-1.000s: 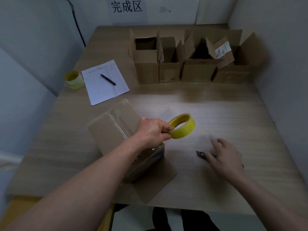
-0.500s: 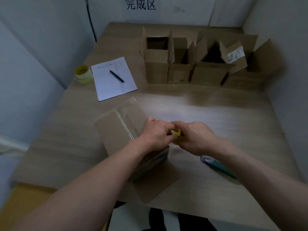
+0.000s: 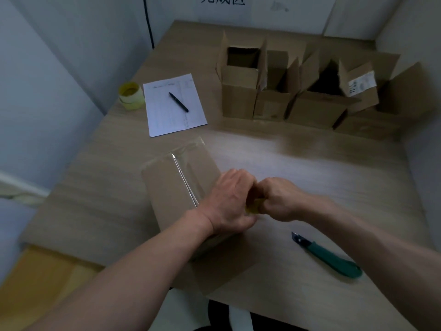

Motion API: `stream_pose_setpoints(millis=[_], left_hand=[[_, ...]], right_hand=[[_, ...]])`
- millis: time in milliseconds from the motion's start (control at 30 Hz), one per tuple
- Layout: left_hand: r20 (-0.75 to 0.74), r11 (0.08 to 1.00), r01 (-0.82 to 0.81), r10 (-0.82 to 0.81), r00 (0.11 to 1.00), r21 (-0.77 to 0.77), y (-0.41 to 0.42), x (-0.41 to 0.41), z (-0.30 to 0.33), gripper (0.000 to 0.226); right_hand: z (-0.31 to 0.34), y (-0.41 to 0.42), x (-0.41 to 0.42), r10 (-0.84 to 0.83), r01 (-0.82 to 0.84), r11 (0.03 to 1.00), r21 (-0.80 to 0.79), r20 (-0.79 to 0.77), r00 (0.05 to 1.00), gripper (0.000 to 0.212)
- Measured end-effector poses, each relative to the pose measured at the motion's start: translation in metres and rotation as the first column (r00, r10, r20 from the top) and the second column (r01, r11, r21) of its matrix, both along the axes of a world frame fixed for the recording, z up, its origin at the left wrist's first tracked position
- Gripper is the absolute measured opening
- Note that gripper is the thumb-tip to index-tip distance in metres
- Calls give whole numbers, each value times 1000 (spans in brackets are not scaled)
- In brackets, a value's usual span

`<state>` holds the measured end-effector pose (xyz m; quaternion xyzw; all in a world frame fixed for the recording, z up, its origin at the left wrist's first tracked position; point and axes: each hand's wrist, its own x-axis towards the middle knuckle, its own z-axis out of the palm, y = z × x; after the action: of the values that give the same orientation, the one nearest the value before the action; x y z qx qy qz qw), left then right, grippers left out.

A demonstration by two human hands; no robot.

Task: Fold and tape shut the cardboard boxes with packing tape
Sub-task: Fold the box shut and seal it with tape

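A cardboard box (image 3: 174, 187) stands on the table in front of me, its top flaps folded down with a strip of clear tape along the seam. My left hand (image 3: 229, 201) and my right hand (image 3: 279, 199) meet at the box's right edge. Between them they grip a yellow tape roll (image 3: 254, 207), of which only a small yellow patch shows between the fingers. A flap of the box juts out toward me below my left forearm.
A green utility knife (image 3: 329, 258) lies on the table (image 3: 310, 168) right of my hands. Several open cardboard boxes (image 3: 241, 91) line the back. A paper sheet (image 3: 174, 106) with a black pen (image 3: 179, 102) and spare tape rolls (image 3: 131, 95) sit at back left.
A second ago my left hand held the tape roll up alone while my right hand lay by the knife. My right hand has left the knife and joined my left hand on the roll.
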<state>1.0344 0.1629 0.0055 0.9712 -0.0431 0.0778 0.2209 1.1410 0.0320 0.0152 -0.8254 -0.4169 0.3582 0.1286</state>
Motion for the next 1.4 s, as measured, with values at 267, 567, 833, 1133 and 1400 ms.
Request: stream_pose_setpoints(millis=[267, 567, 833, 1133, 1400], left_hand=[[-41, 998, -58, 58, 997, 5, -4, 2, -1, 87], [-126, 990, -113, 122, 984, 80, -15, 10, -1, 87], [-191, 981, -29, 67, 979, 193, -15, 1, -1, 90], [-206, 977, -197, 210, 956, 85, -24, 11, -5, 57], [-37, 962, -255, 252, 967, -102, -17, 3, -8, 57]], right_hand=[[-4, 2, -17, 68, -275, 937, 215, 659, 749, 9], [-10, -2, -19, -101, -59, 972, 228, 629, 771, 23], [3, -25, 23, 9, 25, 999, -36, 722, 692, 16], [13, -61, 37, -469, 368, 883, 291, 494, 732, 11], [-34, -81, -5, -818, 771, 494, 401, -85, 569, 27]])
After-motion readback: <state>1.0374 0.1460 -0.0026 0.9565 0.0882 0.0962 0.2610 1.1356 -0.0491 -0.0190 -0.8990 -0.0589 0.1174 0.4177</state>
